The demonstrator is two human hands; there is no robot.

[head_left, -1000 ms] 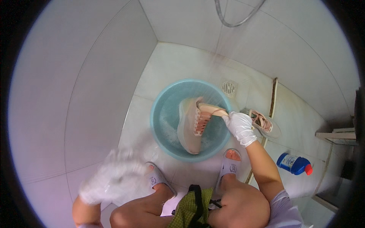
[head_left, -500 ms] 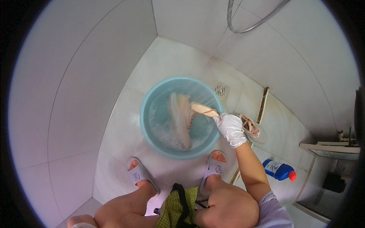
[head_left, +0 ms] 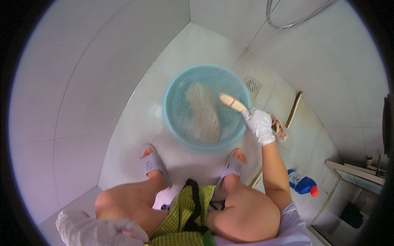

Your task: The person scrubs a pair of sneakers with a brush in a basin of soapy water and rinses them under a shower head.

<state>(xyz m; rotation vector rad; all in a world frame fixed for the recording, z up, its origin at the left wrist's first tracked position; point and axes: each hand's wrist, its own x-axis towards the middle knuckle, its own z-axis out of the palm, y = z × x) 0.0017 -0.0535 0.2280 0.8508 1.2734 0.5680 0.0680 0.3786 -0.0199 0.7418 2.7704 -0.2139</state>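
Right hand (head_left: 259,125) is gripping a wooden tool (head_left: 232,102) — fingers closed around it, at the basin's (head_left: 166,108) right rim. Shoe (head_left: 204,117) is lying inside, sole up. Left hand (head_left: 98,229) is hanging near a knee (head_left: 111,203) — cannot tell its grip.

Your right glove (head_left: 261,126) looks thin, smooth and slightly wrinkled. Your brush (head_left: 232,102) seems to be of pale matt wood, the basin (head_left: 166,102) of smooth plastic, the shower hose (head_left: 283,26) of shiny metal.

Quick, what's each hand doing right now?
Left hand: gloved, low in view; open or closed, I can't tell.
Right hand: closed, holding a pale flat tool, perhaps a brush.
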